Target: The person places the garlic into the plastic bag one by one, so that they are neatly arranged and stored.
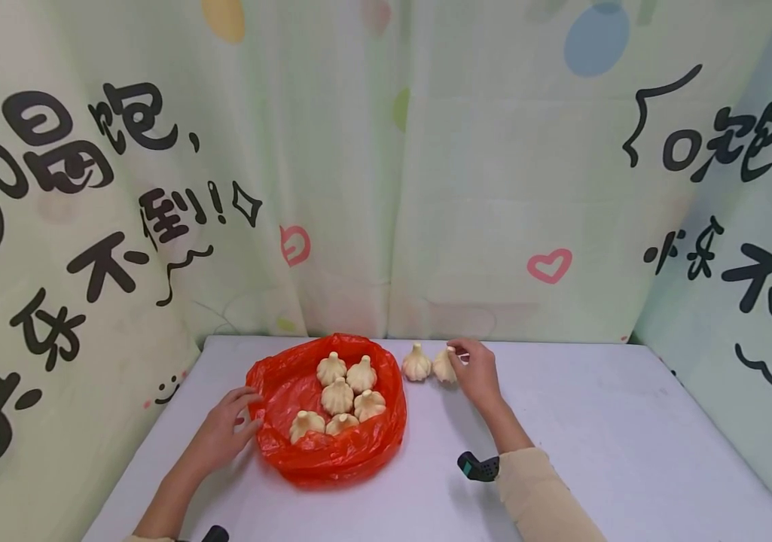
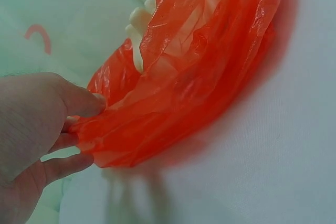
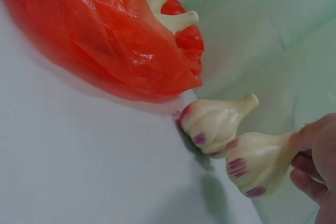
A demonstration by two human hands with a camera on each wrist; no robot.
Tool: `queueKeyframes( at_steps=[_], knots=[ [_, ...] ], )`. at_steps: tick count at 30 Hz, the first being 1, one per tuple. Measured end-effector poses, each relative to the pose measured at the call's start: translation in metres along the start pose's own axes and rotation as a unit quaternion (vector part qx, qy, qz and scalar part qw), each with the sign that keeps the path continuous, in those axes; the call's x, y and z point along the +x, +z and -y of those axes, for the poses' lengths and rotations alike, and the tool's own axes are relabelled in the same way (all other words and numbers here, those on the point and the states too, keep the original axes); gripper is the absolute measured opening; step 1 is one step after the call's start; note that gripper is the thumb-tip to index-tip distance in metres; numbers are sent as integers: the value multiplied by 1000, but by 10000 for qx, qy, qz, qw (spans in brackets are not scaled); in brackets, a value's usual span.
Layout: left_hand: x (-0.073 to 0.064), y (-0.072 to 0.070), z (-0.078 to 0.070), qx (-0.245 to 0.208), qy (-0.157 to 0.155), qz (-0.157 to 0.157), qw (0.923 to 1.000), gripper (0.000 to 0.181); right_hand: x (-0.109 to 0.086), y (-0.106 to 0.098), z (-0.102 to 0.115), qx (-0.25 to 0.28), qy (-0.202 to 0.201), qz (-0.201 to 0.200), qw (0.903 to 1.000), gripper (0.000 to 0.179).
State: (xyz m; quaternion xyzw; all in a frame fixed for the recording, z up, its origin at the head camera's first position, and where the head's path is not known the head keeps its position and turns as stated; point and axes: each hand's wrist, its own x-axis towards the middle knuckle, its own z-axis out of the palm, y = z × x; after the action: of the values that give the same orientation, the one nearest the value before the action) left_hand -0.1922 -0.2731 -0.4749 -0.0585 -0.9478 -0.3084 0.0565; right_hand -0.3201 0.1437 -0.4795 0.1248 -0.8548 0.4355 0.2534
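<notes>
My left hand (image 1: 221,430) is at the left side of a red plastic bag (image 1: 273,391), pinching its edge between thumb and fingers. Inside the rolled-open bag lie several pale garlic bulbs (image 1: 337,396), their stems mostly pointing up. To the right of the bag, my right hand (image 1: 479,375) pinches a garlic bulb (image 3: 257,163) by its stem. Purple streaks mark that bulb's lower side in the right wrist view. Another garlic bulb (image 1: 416,363) stands on the table between the bag and the held one.
The white table (image 1: 602,436) ends at a patterned curtain (image 1: 467,226) just behind the bag and bulbs. More printed curtain hangs along both sides. A dark wrist camera (image 1: 478,467) sits at my right sleeve.
</notes>
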Motion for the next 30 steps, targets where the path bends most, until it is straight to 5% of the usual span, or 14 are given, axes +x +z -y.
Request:
queueKeyframes(
  at_steps=[30],
  knots=[
    [-3, 3, -1, 106, 92, -187, 9997, 42, 3, 7, 59, 261, -335, 356, 9985, 17]
  ],
)
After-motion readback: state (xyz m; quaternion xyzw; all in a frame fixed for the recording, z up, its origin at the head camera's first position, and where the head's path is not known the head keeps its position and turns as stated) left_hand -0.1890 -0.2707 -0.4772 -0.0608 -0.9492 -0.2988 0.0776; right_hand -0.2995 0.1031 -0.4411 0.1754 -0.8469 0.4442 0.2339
